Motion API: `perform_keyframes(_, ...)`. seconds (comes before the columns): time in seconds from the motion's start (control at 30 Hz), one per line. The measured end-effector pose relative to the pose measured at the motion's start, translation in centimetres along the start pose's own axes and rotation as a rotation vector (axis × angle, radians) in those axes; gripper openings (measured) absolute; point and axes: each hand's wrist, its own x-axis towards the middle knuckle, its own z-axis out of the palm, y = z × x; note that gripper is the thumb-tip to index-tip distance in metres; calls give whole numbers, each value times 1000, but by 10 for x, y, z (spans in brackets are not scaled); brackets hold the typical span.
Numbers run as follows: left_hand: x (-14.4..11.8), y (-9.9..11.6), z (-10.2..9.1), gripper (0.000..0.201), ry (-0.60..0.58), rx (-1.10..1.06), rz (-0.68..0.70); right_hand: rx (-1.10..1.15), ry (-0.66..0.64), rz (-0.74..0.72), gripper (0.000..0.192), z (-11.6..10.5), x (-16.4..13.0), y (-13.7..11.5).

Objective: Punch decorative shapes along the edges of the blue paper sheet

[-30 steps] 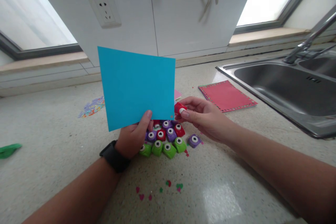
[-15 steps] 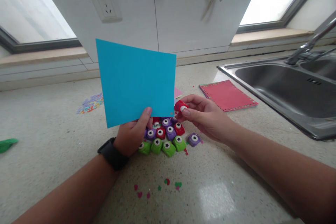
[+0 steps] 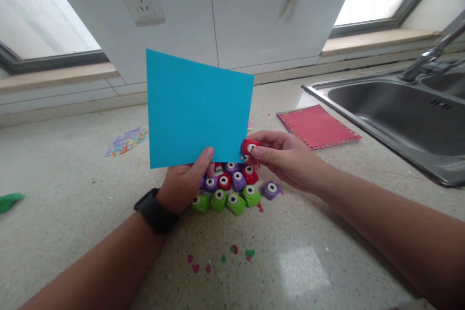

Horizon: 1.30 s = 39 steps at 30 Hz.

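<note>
A blue sheet of paper (image 3: 198,111) is held up by its lower edge, with the thumb of my left hand (image 3: 189,177) on its near face. My right hand (image 3: 286,155) pinches a red craft punch (image 3: 249,147) between thumb and fingers, right at the sheet's lower right corner. A small hole shows in that corner beside the punch. Beneath the paper, several punches stand close together on the counter, among them a green punch (image 3: 236,203) and a red punch (image 3: 224,181). A purple punch (image 3: 271,190) sits apart at their right. The sheet hides some of the group.
A stack of red paper (image 3: 319,127) with punched edges lies at the right, near the steel sink (image 3: 392,106). Coloured confetti (image 3: 127,142) is heaped at the left, and loose paper shapes (image 3: 196,269) lie in front. Something green (image 3: 10,201) lies at the far left.
The blue sheet has shifted right, its lower right corner now against the red punch. My right hand stays almost in place with the punch. The view has moved slightly.
</note>
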Motion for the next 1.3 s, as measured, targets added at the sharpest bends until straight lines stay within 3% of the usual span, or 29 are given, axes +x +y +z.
perform_keyframes(0.3,2,-2,-1,53,-59,-42,30,34,-43,121,25,5,2,-2)
perform_keyframes(1.3,3,2,2,50,-27,13,42,-39,-92,127,31,4,1,0)
